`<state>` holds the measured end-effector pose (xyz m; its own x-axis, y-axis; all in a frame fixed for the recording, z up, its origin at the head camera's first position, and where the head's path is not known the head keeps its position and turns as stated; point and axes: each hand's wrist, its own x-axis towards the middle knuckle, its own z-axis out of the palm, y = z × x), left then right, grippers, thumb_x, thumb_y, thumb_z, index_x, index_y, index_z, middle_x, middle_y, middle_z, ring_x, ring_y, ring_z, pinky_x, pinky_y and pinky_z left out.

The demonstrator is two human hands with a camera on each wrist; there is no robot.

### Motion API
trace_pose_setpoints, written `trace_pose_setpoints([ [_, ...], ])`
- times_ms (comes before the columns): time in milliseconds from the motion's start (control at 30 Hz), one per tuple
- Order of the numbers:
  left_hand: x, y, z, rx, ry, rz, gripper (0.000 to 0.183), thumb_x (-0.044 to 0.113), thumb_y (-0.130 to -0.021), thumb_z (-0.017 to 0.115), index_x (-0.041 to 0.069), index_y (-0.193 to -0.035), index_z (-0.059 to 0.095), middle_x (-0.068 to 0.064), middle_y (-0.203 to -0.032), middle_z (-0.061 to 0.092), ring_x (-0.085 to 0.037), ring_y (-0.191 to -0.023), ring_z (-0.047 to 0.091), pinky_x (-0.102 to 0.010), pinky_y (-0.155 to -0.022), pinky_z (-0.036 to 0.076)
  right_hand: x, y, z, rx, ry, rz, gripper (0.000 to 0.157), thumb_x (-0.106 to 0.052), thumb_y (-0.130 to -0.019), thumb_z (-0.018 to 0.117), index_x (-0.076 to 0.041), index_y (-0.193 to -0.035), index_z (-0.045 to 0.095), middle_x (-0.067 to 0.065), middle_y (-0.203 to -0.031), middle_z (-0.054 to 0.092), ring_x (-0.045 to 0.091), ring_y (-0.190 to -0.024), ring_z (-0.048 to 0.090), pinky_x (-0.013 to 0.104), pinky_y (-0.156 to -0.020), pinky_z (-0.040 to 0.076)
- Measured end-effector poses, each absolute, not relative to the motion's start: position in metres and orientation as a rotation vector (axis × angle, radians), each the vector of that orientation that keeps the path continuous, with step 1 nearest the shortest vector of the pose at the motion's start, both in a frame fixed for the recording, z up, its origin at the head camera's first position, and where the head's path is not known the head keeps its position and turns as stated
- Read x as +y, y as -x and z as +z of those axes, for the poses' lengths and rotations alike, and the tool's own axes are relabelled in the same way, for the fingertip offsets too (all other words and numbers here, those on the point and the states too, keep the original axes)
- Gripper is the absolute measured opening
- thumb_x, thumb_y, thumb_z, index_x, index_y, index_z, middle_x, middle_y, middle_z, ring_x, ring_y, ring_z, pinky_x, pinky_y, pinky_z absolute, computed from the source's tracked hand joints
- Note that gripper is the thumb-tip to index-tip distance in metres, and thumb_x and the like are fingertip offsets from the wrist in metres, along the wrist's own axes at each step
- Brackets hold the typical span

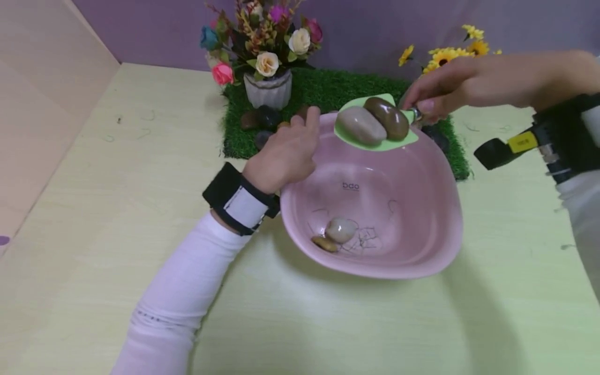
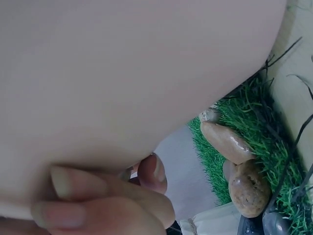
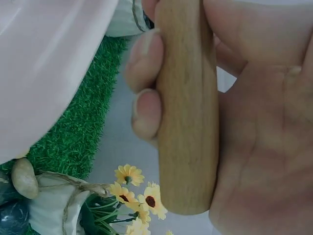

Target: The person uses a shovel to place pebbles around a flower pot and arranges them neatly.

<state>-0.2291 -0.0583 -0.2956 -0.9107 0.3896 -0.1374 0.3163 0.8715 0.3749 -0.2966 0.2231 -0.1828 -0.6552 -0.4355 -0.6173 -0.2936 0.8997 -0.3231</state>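
My right hand (image 1: 445, 94) grips the wooden handle (image 3: 188, 107) of a garden trowel (image 1: 337, 136) with a light green blade. On the blade lie two smooth stones: a grey-beige stone (image 1: 361, 125) and a glossy brown stone (image 1: 388, 119). The blade is over the far rim of a pink basin (image 1: 422, 208). At the basin's left side, my left hand (image 1: 283, 156) holds the rim, with curled fingers (image 2: 112, 210) in the left wrist view. Inside the basin, a pale stone (image 1: 341, 230) and a smaller yellow-brown stone (image 1: 324, 244) rest near the front left.
Behind the basin lies an artificial grass mat (image 1: 328, 86) with several stones (image 2: 249, 188) on it. A white pot (image 1: 268, 91) of mixed artificial flowers stands at the back left, and yellow flowers (image 1: 445, 54) rise at the back right. All stand on a pale wooden table (image 1: 117, 208).
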Motion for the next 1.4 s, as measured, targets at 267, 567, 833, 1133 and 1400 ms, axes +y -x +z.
trace_pose_setpoints([
  [267,-0.060,0.229,-0.295,2.847,-0.546,0.519,0.047,0.005,-0.095,0.047,0.006,-0.134,0.023,-0.020,-0.112,0.045,-0.033,-0.092,0.052,-0.041,-0.072,0.054,0.210,0.313,-0.183,2.378,0.509,-0.260,0.037,-0.040,-0.104,0.042,-0.027,-0.139,0.047,0.007,-0.129,0.050,0.028,-0.123,0.042,0.064,-0.101,0.032],
  [567,-0.061,0.228,-0.296,2.858,-0.549,0.437,0.070,0.006,-0.097,0.043,0.002,-0.155,0.006,-0.027,-0.132,0.043,-0.040,-0.112,0.053,-0.046,-0.084,0.055,0.192,0.322,-0.188,2.381,0.477,-0.307,0.051,-0.040,-0.103,0.043,-0.022,-0.151,0.036,0.016,-0.154,0.033,0.047,-0.138,0.031,0.079,-0.107,0.018],
  [833,-0.062,0.229,-0.295,2.872,-0.559,0.470,0.063,0.005,-0.095,0.048,0.002,-0.148,0.015,-0.026,-0.123,0.045,-0.038,-0.101,0.054,-0.046,-0.077,0.054,0.176,0.338,-0.193,2.359,0.349,-0.316,0.059,-0.043,-0.103,0.040,-0.020,-0.156,0.026,0.018,-0.161,0.024,0.048,-0.144,0.025,0.075,-0.112,0.017],
  [1133,-0.058,0.229,-0.295,2.814,-0.531,0.500,0.066,0.006,-0.096,0.049,0.008,-0.150,0.009,-0.023,-0.126,0.043,-0.032,-0.095,0.051,-0.040,-0.072,0.053,0.168,0.351,-0.211,2.354,0.270,-0.325,0.063,-0.039,-0.104,0.040,-0.013,-0.157,0.021,0.022,-0.162,0.020,0.046,-0.148,0.022,0.069,-0.115,0.019],
  [1400,-0.056,0.228,-0.295,2.819,-0.501,0.477,0.071,0.007,-0.097,0.049,0.007,-0.153,0.006,-0.023,-0.127,0.044,-0.031,-0.094,0.052,-0.039,-0.071,0.053,0.160,0.354,-0.225,2.339,0.268,-0.319,0.063,-0.043,-0.104,0.036,-0.012,-0.157,0.022,0.018,-0.164,0.019,0.042,-0.150,0.020,0.065,-0.118,0.020],
])
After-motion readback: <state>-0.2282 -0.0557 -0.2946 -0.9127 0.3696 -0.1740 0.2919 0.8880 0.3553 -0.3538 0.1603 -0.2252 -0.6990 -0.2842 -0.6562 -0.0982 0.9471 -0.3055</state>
